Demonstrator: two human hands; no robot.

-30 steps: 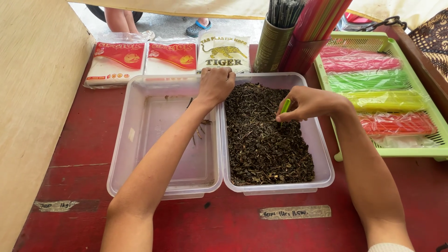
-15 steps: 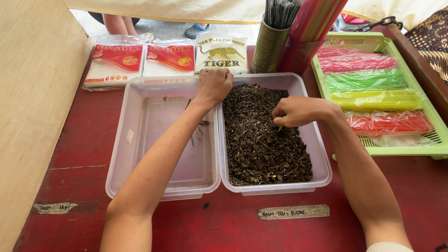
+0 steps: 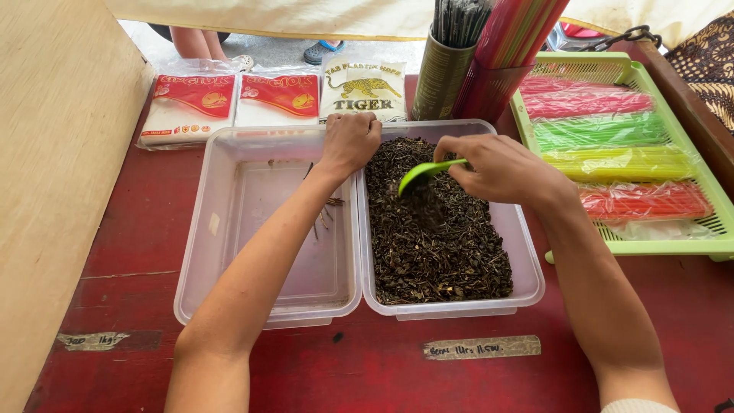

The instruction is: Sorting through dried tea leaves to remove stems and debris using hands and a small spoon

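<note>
Two clear plastic tubs stand side by side on a red table. The right tub (image 3: 527, 264) is full of dark dried leaves (image 3: 436, 245). The left tub (image 3: 229, 229) holds only a few loose stems. My left hand (image 3: 349, 141) rests closed on the rims where the two tubs meet, at their far end. My right hand (image 3: 497, 167) holds a small green scoop (image 3: 424, 174) above the leaves, its bowl pointing left with dark leaves falling from it.
Three flat packets (image 3: 264, 95) lie behind the tubs. A tin of dark straws (image 3: 443, 73) and a red holder of coloured straws (image 3: 489, 84) stand at the back. A green tray (image 3: 711, 229) with coloured straw bundles sits on the right. A wooden board (image 3: 53, 191) lines the left.
My right hand has lifted the green scoop out of the leaves and moved it left, now over the middle of the right tub. My left hand stays on the tub rims.
</note>
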